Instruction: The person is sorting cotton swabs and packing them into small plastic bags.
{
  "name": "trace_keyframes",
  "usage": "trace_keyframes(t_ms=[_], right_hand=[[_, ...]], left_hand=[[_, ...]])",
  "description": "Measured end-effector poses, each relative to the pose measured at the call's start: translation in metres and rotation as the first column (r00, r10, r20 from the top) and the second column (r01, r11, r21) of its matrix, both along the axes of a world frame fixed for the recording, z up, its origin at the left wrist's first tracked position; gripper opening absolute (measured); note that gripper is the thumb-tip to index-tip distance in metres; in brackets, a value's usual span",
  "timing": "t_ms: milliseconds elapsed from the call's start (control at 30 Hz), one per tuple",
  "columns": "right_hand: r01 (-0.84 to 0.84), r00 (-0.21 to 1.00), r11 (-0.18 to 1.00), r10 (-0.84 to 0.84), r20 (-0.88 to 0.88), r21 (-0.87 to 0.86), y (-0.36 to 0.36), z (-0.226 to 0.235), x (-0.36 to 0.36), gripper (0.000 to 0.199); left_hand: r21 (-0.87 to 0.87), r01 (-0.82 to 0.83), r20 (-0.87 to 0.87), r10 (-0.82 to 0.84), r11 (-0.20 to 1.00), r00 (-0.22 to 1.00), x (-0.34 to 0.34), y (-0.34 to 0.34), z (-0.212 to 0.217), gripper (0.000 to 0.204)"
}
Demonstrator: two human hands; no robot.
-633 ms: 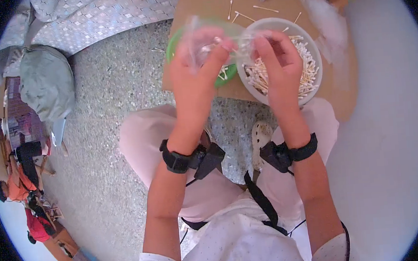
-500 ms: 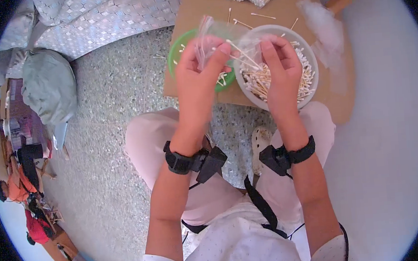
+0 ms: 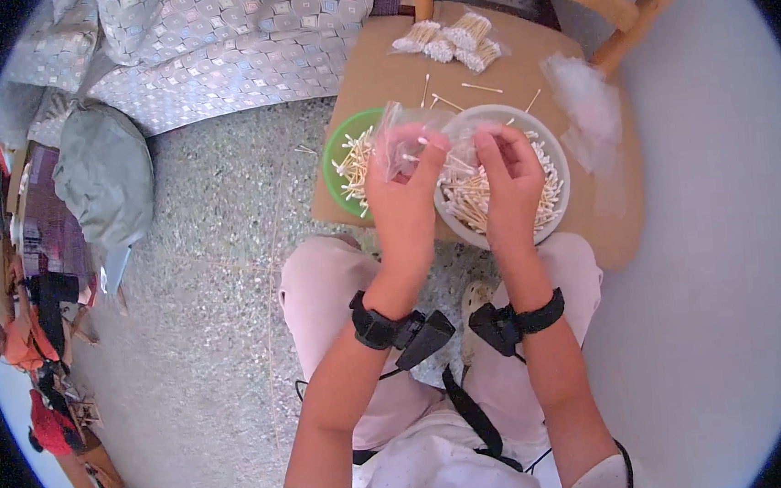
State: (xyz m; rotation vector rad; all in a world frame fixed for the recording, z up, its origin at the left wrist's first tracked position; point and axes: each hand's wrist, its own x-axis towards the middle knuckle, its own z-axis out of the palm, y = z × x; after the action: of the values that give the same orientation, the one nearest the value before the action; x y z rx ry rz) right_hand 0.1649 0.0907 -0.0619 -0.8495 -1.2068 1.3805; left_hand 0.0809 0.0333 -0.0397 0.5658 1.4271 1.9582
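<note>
My left hand (image 3: pixel 403 211) pinches a clear plastic bag (image 3: pixel 397 138) between thumb and fingers. My right hand (image 3: pixel 510 179) is closed on clear plastic of what looks like the same bag, its thumb against the fingers. A cotton swab or two show in the plastic between the hands; how many is blurred. Both hands hover over two bowls: a green bowl (image 3: pixel 332 177) on the left and a whitish bowl (image 3: pixel 565 184) on the right. Cotton swabs (image 3: pixel 468 203) fill the whitish bowl, and more swabs (image 3: pixel 354 162) lie in the green one.
The bowls stand on a brown chair seat (image 3: pixel 615 235). Filled bags of swabs (image 3: pixel 466 38) lie at its far end, with loose swabs (image 3: pixel 482 88) before them and empty clear bags (image 3: pixel 586 105) at right. A grey-green bag (image 3: pixel 105 175) sits left on the speckled floor (image 3: pixel 210 277).
The view has shifted, showing more of the chair's back. My hands have drawn a little closer together, still holding the plastic, and the swabs between them show less.
</note>
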Motion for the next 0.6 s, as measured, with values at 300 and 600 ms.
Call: trace_keyframes(t_ms=[300, 600], right_hand=[[0.140, 0.987, 0.990, -0.140, -0.076, -0.006, 0.003, 0.001, 0.007, 0.014], [0.106, 0.987, 0.994, -0.110, -0.116, -0.041, 0.012, -0.001, 0.011, 0.014]], left_hand=[[0.053, 0.097, 0.130, -0.103, 0.994, 0.986, 0.013, 0.005, -0.008, 0.018], [0.235, 0.094, 0.263, -0.156, 0.967, 0.952, 0.009, 0.016, -0.016, 0.013]])
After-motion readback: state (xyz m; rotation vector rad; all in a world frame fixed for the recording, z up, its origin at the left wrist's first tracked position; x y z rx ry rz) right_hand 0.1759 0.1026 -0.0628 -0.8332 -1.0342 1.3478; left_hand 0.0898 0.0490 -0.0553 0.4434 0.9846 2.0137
